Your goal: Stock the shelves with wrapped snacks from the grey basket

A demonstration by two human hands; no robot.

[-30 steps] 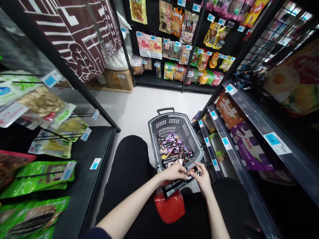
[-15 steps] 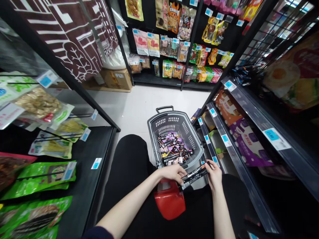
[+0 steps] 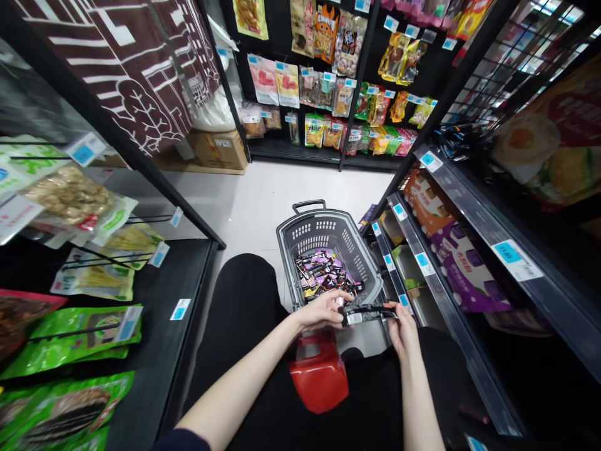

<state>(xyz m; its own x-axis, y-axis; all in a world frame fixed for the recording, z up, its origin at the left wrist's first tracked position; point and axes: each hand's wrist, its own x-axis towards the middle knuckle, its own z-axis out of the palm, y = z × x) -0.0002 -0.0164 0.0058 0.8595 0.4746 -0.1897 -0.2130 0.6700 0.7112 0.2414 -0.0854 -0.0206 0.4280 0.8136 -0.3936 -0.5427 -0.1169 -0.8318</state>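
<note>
Between my two hands I hold a slim black snack packet (image 3: 369, 312) level, just over the near rim of a grey shopping basket (image 3: 366, 254). My left hand (image 3: 323, 311) pinches its left end, where a white label shows. The fingers of my right hand (image 3: 402, 322) close on its right end. Inside the basket lies a heap of small wrapped snacks (image 3: 323, 272) in purple, black and yellow. Just below my left hand is a glossy red object (image 3: 320, 376), its kind unclear.
A low black shelf (image 3: 183, 275) with hanging snack bags (image 3: 77, 341) runs along my left. On the right, shelves hold purple cartons (image 3: 464, 266) behind price rails. Snack bags hang on the back rack (image 3: 323, 91). A cardboard box (image 3: 218, 150) stands at the back left.
My left hand has risen slightly, and the black packet has turned from a slant to nearly level. Its white label now faces me. Both hands still hold it.
</note>
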